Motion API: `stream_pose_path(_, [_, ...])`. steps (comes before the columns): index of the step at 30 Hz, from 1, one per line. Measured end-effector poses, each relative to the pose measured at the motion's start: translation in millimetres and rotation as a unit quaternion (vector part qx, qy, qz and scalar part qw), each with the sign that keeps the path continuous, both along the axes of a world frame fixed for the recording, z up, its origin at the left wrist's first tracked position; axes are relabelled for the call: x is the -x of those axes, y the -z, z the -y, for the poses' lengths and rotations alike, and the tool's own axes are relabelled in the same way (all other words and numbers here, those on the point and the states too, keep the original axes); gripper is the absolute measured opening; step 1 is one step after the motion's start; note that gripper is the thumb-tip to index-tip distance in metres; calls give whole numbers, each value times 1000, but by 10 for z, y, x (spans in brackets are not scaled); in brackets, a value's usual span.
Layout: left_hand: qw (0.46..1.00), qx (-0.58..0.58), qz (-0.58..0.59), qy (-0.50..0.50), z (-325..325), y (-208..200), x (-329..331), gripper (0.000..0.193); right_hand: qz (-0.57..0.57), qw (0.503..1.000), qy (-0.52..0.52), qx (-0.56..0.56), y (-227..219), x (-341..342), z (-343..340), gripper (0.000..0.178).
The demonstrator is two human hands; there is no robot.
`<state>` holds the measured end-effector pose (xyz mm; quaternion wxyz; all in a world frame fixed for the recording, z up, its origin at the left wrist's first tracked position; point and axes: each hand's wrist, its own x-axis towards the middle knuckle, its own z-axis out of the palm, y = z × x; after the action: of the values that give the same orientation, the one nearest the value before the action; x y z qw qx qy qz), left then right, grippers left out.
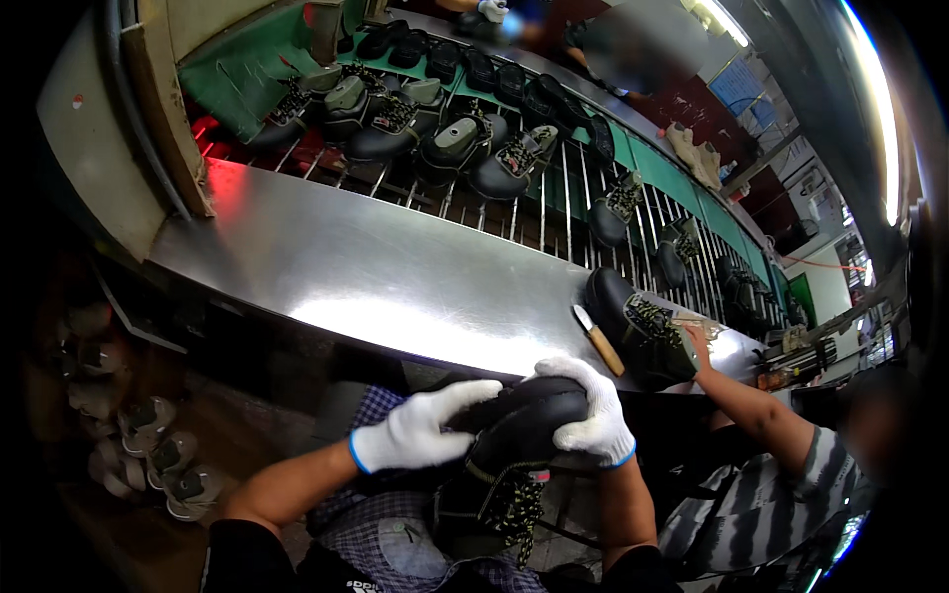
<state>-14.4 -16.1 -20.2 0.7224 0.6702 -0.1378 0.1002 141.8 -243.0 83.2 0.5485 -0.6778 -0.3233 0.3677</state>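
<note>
A black lace-up work shoe point(514, 435) is held over my lap, its toe end up and its black-and-yellow laces hanging toward me. My left hand point(425, 430), in a white knitted glove with a blue cuff edge, grips the shoe's left side. On the right side, my right hand point(598, 420), gloved the same way, curls round the toe end with its thumb on the near face. The palms and some fingertips are hidden. Beyond my right hand, a knife point(600, 342) with a wooden handle lies on the metal bench point(395, 267).
Another black shoe point(647, 336) stands on the bench at the right, a co-worker's hand point(698, 348) at its heel. Behind the bench, a rod conveyor point(554, 217) carries several black shoes and loose soles point(479, 71). Pale shoes point(168, 455) sit low at the left.
</note>
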Motion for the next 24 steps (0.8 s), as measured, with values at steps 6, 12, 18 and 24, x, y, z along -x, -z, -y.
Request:
stream_pose_path(6, [920,250,-187,238,-194,83,-637,60,2,1000,4,26,-99,-26,86,99])
stream_pose_path(12, [968,146,-121,165,36,-118,-369,64,-54,996,-17,75,-160,-202,171,93])
stream_pose_path(18, [994,-28,-47,92,1,-202,-268,71,-18,993,-27,114,-205,-213,67,93])
stream_pose_path(24, [985,-87,-145,-31,213,-530,129,84,-17,995,-58,77,-157,-260,-43,92])
